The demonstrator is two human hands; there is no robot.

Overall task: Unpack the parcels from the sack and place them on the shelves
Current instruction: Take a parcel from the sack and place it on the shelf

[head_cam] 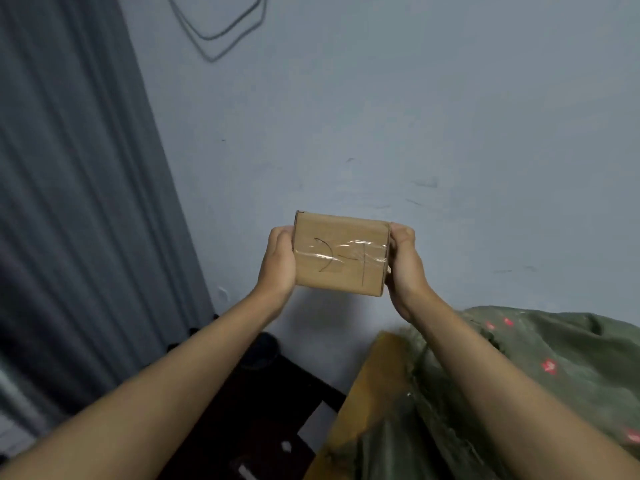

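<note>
A small brown cardboard parcel [341,253] with clear tape and black pen marks is held up in front of the pale wall. My left hand [280,261] grips its left end and my right hand [404,265] grips its right end, fingers curled behind the box. Below right lies the green sack [540,382] with red markings, crumpled, its opening facing me. No shelf is in view.
A grey curtain [76,202] hangs on the left. A brown cardboard sheet or box [377,382] lies under the sack's left edge. A dark piece of furniture [263,403] stands low in the middle. Cables [214,36] hang on the wall above.
</note>
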